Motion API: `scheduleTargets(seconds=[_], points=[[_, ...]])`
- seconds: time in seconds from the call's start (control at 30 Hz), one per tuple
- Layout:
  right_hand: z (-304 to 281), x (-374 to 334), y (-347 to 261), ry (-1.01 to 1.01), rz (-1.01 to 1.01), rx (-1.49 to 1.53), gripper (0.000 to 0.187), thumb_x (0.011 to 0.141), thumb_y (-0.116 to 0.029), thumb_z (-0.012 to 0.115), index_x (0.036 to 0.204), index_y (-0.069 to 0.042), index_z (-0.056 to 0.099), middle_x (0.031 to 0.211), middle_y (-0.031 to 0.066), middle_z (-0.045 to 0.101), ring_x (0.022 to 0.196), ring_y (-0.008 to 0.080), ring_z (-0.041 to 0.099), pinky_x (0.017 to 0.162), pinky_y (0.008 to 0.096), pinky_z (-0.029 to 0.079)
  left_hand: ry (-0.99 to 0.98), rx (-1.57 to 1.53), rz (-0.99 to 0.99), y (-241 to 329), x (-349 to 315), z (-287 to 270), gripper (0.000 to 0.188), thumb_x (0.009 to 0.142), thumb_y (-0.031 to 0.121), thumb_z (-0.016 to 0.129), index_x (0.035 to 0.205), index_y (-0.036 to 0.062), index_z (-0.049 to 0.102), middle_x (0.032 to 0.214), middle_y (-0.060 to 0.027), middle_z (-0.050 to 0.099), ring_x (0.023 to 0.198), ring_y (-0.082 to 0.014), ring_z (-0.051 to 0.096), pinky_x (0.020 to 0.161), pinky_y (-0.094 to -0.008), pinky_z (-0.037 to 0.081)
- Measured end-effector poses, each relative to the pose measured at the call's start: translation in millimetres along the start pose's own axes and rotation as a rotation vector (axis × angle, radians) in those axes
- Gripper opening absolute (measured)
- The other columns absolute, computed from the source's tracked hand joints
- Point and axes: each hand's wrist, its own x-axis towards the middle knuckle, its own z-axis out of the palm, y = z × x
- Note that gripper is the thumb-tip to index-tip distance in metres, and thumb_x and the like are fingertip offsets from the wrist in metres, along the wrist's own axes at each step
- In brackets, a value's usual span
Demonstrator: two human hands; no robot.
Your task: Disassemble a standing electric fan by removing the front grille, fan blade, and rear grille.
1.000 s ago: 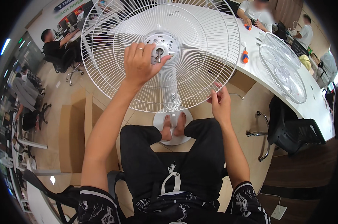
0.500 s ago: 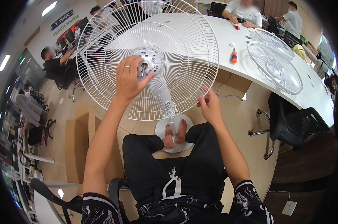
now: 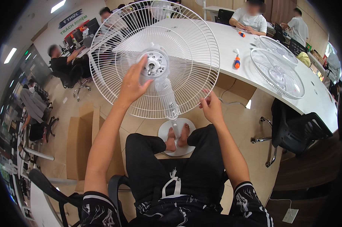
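A white round wire fan guard (image 3: 197,41) stands upright in front of me on the fan's white pole (image 3: 166,96). At its centre is the white hub (image 3: 161,60), with a metal shaft (image 3: 151,68) sticking out. My left hand (image 3: 132,84) is at the hub's left side, its thumb and fingers spread apart. Whether its fingertips touch the hub, I cannot tell. At the guard's lower right rim my right hand (image 3: 212,108) is closed on the wires, some fingertips hidden. My bare feet rest on the round white base (image 3: 182,148).
On the curved white table (image 3: 212,53) lie an orange and blue screwdriver (image 3: 237,62) and more fan guards (image 3: 278,73). An open cardboard box (image 3: 79,147) is at left on the floor; a black chair (image 3: 303,130) stands at right. Several people sit or stand around.
My left hand has opened and drawn slightly down from the hub centre, where it was gripping a white ring-shaped part. The shaft is now uncovered. My right hand stays at the rim.
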Motion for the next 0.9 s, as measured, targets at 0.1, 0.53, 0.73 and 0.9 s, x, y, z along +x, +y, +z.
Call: scheduleTargets(seconds=[0.1,0.53,0.73,0.9], points=[[-2.7,-0.3,4.4,0.013,0.002,-0.002,0.034,0.09,-0.005,0.058,0.123,-0.001,0.055,0.065,0.0083,0.061,0.059,0.0188,0.064,0.057,0.0321,0.049,-0.334,-0.177,-0.461,15.6,2.9,-10.9,0.088,0.067,0.018,0.086,0.143,0.0068,0.042,0.104,-0.0132,0.068,0.093,-0.0269,0.065,0.077,-0.035,0.052],[-4.7,0.9,3.7,-0.033,-0.02,-0.098,0.037,0.091,-0.004,0.056,0.128,0.001,0.052,0.07,0.0075,0.065,0.061,0.013,0.065,0.058,0.027,0.049,-0.322,-0.156,-0.449,9.4,4.7,-15.5,0.081,0.065,0.015,0.086,0.137,0.0065,0.048,0.127,-0.0152,0.057,0.113,-0.0311,0.057,0.095,-0.0391,0.048],[-6.5,1.3,1.1,-0.045,-0.014,-0.098,0.037,0.091,-0.004,0.056,0.127,0.002,0.052,0.07,0.008,0.065,0.062,0.0129,0.065,0.058,0.0266,0.049,-0.218,-0.114,-0.036,6.7,6.5,-4.6,0.081,0.065,0.017,0.087,0.135,0.0052,0.049,0.125,-0.016,0.057,0.109,-0.0259,0.059,0.076,-0.0328,0.055],[-8.1,1.9,5.0,-0.045,-0.002,-0.097,0.037,0.09,-0.004,0.057,0.127,0.002,0.052,0.07,0.0081,0.065,0.061,0.0126,0.065,0.059,0.0266,0.049,-0.52,-0.002,-0.666,26.5,12.7,-14.9,0.075,0.067,0.012,0.083,0.134,0.0047,0.049,0.112,-0.016,0.064,0.1,-0.0314,0.063,0.087,-0.0378,0.052]])
